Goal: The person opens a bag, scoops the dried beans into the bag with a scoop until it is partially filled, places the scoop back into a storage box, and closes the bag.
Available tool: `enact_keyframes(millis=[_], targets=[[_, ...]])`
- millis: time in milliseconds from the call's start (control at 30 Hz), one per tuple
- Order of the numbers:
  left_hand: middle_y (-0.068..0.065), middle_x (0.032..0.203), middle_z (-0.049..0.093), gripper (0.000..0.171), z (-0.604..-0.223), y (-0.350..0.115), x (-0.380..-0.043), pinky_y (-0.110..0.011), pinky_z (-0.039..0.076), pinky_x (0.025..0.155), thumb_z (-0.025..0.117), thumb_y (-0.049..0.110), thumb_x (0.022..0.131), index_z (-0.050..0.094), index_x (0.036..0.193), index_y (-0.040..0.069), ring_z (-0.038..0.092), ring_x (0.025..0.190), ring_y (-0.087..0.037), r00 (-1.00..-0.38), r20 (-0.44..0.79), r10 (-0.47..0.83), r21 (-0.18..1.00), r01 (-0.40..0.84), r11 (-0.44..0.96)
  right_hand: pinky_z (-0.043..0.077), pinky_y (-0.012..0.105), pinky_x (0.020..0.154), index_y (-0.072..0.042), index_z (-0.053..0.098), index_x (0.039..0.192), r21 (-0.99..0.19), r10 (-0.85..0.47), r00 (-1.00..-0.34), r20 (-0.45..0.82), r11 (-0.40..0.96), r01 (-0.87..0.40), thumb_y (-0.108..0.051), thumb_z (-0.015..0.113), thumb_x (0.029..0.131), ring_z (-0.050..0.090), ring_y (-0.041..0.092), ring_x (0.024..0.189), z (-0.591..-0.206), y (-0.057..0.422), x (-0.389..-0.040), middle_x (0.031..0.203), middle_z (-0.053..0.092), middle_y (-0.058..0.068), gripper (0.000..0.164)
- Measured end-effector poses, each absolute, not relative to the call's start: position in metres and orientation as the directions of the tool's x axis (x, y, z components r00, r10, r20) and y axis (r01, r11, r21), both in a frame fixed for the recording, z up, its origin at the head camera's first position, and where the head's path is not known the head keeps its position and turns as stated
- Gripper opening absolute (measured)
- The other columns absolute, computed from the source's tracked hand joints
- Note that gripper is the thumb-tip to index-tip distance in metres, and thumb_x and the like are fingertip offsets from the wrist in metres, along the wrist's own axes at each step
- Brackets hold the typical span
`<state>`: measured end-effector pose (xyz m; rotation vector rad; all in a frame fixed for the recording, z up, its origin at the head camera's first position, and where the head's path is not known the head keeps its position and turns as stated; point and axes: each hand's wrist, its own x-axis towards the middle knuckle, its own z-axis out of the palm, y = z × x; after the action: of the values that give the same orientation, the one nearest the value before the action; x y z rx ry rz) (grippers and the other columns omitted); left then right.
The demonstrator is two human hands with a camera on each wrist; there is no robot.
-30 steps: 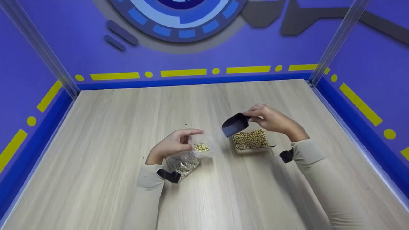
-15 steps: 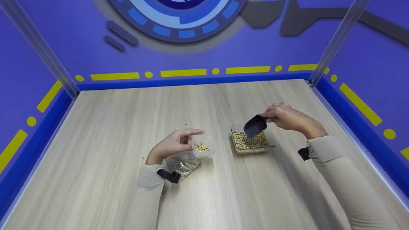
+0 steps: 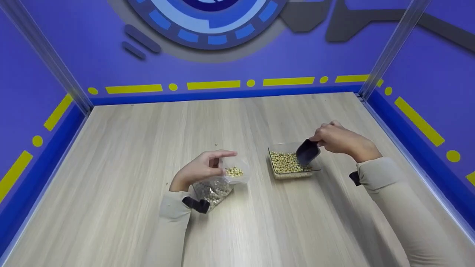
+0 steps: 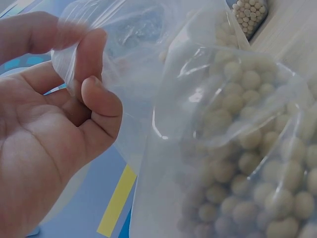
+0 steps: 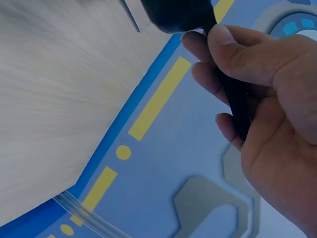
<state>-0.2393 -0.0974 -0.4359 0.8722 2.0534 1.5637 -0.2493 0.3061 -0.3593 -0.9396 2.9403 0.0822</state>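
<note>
My left hand [image 3: 202, 165] pinches the rim of a clear plastic bag [image 4: 163, 134] and holds its mouth spread. Pale round beans [image 4: 247, 148] fill the bag's lower part; some show through the opening in the head view. My right hand [image 3: 339, 141] grips the handle of a black scoop [image 3: 307, 152], thumb along the handle in the right wrist view. The scoop's blade is tilted down, its tip among the beans at the right side of a clear rectangular container [image 3: 295, 176]. Similar beans [image 3: 285, 161] lie inside that container.
A wooden table [image 3: 130, 148] carries everything, with the container to the right of the bag. One loose bean [image 3: 216, 144] lies behind the bag. Blue panels [image 3: 222, 66] enclose the back and both sides.
My right hand has moved right with the scoop, from above the container's left side to its right side, and the blade has dipped into the beans. The left hand stays put.
</note>
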Motion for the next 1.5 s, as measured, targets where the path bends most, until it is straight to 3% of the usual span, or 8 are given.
enact_keyframes(millis=[167, 367, 633, 733, 900, 1233, 1367, 1500], targets=[[-0.002, 0.076, 0.046, 0.056, -0.436, -0.098, -0.239, -0.018, 0.036, 0.055, 0.055, -0.008, 0.084, 0.051, 0.138, 0.003, 0.038, 0.061, -0.006, -0.721, 0.049, 0.691, 0.953, 0.240, 0.183, 0.040, 0.043, 0.080, -0.008, 0.076, 0.098, 0.160, -0.626, -0.780, 0.009, 0.771, -0.617, 0.008, 0.069, 0.079, 0.058, 0.026, 0.082, -0.360, 0.303, -0.250, 0.085, 0.069, 0.007, 0.026], [-0.003, 0.077, 0.049, 0.055, -0.437, -0.098, -0.241, -0.018, 0.037, 0.055, 0.058, -0.006, 0.084, 0.051, 0.138, 0.002, 0.039, 0.062, -0.006, -0.711, 0.063, 0.700, 0.949, 0.260, 0.179, 0.038, 0.040, 0.071, -0.009, 0.075, 0.087, 0.316, -0.650, -0.759, 0.042, 0.729, -0.607, 0.012, 0.070, 0.072, 0.055, 0.025, 0.075, -0.364, 0.298, -0.248, 0.076, 0.065, 0.007, 0.026], [-0.001, 0.076, 0.050, 0.055, -0.438, -0.098, -0.240, -0.018, 0.037, 0.055, 0.058, -0.004, 0.085, 0.051, 0.138, 0.004, 0.040, 0.062, -0.006, -0.717, 0.047, 0.696, 0.956, 0.234, 0.176, 0.036, 0.039, 0.068, -0.008, 0.073, 0.079, 0.354, -0.621, -0.781, 0.057, 0.744, -0.566, 0.002, 0.076, 0.073, 0.055, 0.026, 0.073, -0.372, 0.285, -0.245, 0.074, 0.066, 0.007, 0.012], [-0.001, 0.075, 0.048, 0.055, -0.438, -0.098, -0.241, -0.018, 0.037, 0.055, 0.058, -0.005, 0.085, 0.050, 0.139, 0.003, 0.039, 0.061, -0.006, -0.715, 0.049, 0.698, 0.958, 0.231, 0.168, 0.035, 0.040, 0.067, -0.007, 0.073, 0.077, 0.309, -0.592, -0.804, 0.045, 0.774, -0.553, 0.004, 0.074, 0.074, 0.055, 0.027, 0.071, -0.374, 0.284, -0.246, 0.072, 0.065, 0.008, 0.012], [-0.004, 0.078, 0.048, 0.055, -0.439, -0.098, -0.241, -0.018, 0.036, 0.055, 0.057, -0.006, 0.086, 0.049, 0.139, 0.002, 0.037, 0.060, -0.006, -0.706, 0.062, 0.705, 0.957, 0.242, 0.158, 0.037, 0.043, 0.070, -0.007, 0.074, 0.079, 0.134, -0.537, -0.843, -0.021, 0.834, -0.535, 0.007, 0.068, 0.078, 0.055, 0.028, 0.072, -0.377, 0.291, -0.251, 0.073, 0.066, 0.008, 0.016], [-0.001, 0.074, 0.048, 0.055, -0.438, -0.098, -0.241, -0.018, 0.037, 0.054, 0.058, -0.006, 0.085, 0.050, 0.139, 0.002, 0.038, 0.059, -0.006, -0.709, 0.051, 0.704, 0.958, 0.234, 0.167, 0.039, 0.050, 0.079, -0.002, 0.072, 0.112, -0.161, -0.529, -0.847, -0.048, 0.841, -0.516, 0.012, 0.059, 0.081, 0.064, 0.033, 0.087, -0.398, 0.313, -0.260, 0.094, 0.073, 0.014, 0.036], [-0.001, 0.072, 0.047, 0.055, -0.438, -0.097, -0.241, -0.018, 0.036, 0.054, 0.058, -0.005, 0.085, 0.050, 0.139, 0.001, 0.037, 0.058, -0.006, -0.710, 0.050, 0.703, 0.957, 0.234, 0.169, 0.045, 0.052, 0.082, -0.001, 0.071, 0.113, -0.211, -0.545, -0.839, -0.004, 0.820, -0.532, 0.013, 0.059, 0.082, 0.065, 0.035, 0.090, -0.407, 0.317, -0.260, 0.097, 0.073, 0.014, 0.036], [0.000, 0.070, 0.045, 0.056, -0.438, -0.096, -0.242, -0.018, 0.036, 0.053, 0.058, -0.005, 0.084, 0.049, 0.139, 0.001, 0.036, 0.058, -0.006, -0.709, 0.047, 0.704, 0.957, 0.234, 0.171, 0.052, 0.048, 0.076, 0.001, 0.072, 0.110, -0.221, -0.575, -0.817, 0.050, 0.791, -0.571, 0.013, 0.060, 0.081, 0.065, 0.035, 0.087, -0.414, 0.318, -0.261, 0.094, 0.072, 0.015, 0.034]])
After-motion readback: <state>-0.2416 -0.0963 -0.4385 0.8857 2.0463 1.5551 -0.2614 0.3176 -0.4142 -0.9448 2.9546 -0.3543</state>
